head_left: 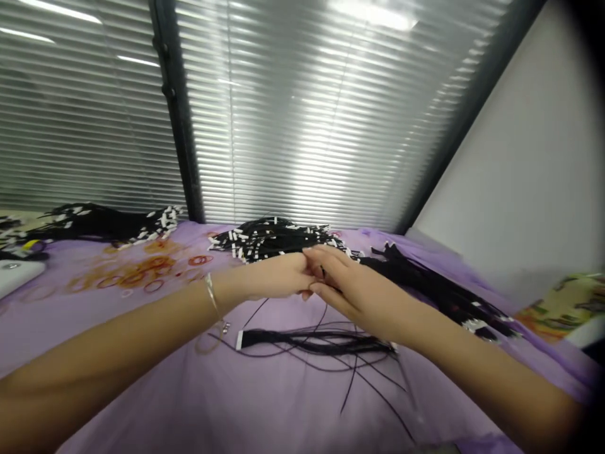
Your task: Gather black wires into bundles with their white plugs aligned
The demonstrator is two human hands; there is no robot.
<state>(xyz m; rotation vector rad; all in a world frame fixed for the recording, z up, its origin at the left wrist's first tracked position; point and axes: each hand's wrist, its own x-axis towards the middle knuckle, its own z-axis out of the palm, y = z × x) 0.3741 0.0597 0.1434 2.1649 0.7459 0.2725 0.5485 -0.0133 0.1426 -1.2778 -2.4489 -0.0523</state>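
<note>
My left hand [278, 275] and my right hand [354, 287] meet above the middle of the table, fingers against fingers. The left fingers are curled in, and the right fingers and thumb close over their tips. Anything between them is hidden. Below the hands, a bundle of thin black cables [312, 342] lies on the purple cloth [265, 403], with a white connector [239, 340] at its left end. Loose strands fan out from it towards the front right. Just behind my hands is a heap of black cables with white connectors [278, 236].
More black cables [104, 224] lie at the back left, and another bunch [425, 280] runs along the right. Orange and red rubber bands [146, 271] are scattered on the left. A white object [19, 274] sits at the left edge. Glass with blinds [302, 113] stands behind.
</note>
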